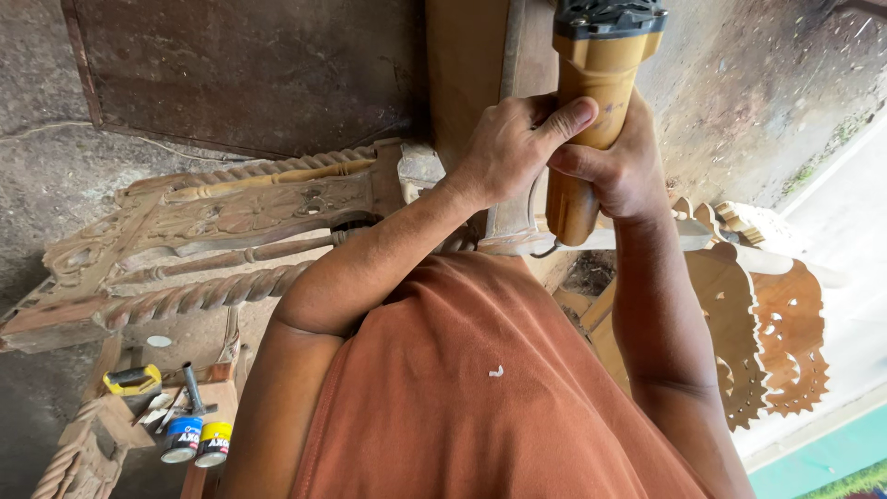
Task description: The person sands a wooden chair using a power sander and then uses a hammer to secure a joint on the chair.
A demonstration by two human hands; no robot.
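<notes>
Yellow plastic was the whole story tbh: that power tool (591, 111) w/ the black head sat right between your two hands, body running lengthwise up the frame, black end pointing away from you toward the top, butt end nearest your chest. Your left hand (513, 148) was clenched round the barrel from one side, thumb laid across the front of it. Your right hand (619, 171) was wrapped round it from the other side, a bit closer to the butt end. So both were grasping the same tool, touching each other, neither really nearer than the other.

Head of the tool was up against the pale wooden panel (480, 83) straight ahead of your hands, though the exact contact spot was cut off by the frame edge, couldn't tell.

Other stuff around: carved chair frame w/ twisted spindles (212, 231) lay off to your left side, fretwork carved pieces (767, 323) on the right. Two small tins, blue lid and yellow lid (199, 442), plus a yellow tape measure (132, 379), sat on a wooden stool lower left, well apart from both hands.
</notes>
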